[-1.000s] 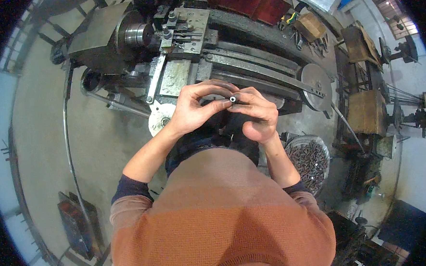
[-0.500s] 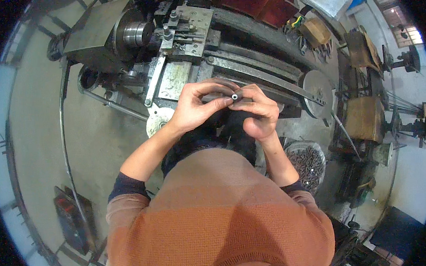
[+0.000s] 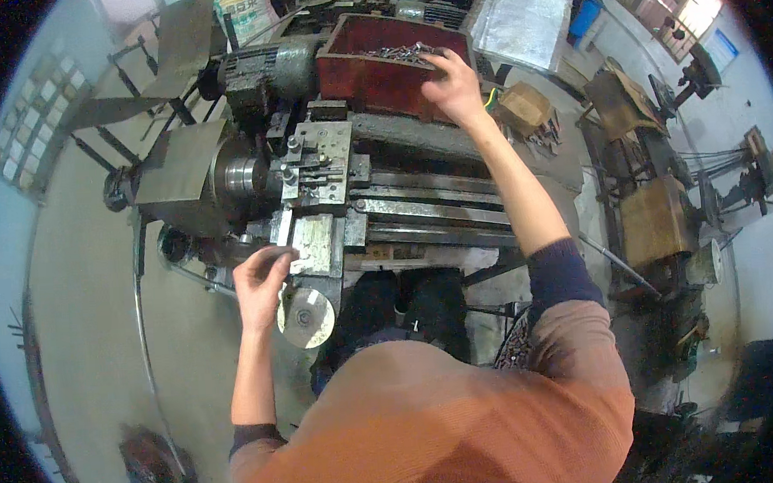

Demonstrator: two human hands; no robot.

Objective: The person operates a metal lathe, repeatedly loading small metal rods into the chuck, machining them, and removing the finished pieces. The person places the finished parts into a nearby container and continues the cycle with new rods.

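My right hand point(image 3: 455, 85) is stretched over the front right side of a red metal bin point(image 3: 369, 83). Its fingers reach out over a pile of small metal parts point(image 3: 405, 53) inside, with the thumb apart from them. Lower left, my left hand point(image 3: 260, 287) is beside the lathe's carriage, just above a round pale handwheel point(image 3: 306, 317). Its thumb and fingers are closed together; what lies between them, if anything, I cannot make out. The tool post point(image 3: 293, 159) stands on the cross slide, right of the lathe chuck point(image 3: 241, 175).
Long bed rails point(image 3: 437, 206) run right from the carriage. A cardboard box point(image 3: 524, 107) and loose tools sit behind them. A motor point(image 3: 268, 73) stands left of the bin. Below my right arm, a container of small parts point(image 3: 516, 344) is partly hidden.
My hands were together in front of me around a small tubular metal part. They have parted: the right went forward to the bin, the left toward the carriage. The view has tilted up.
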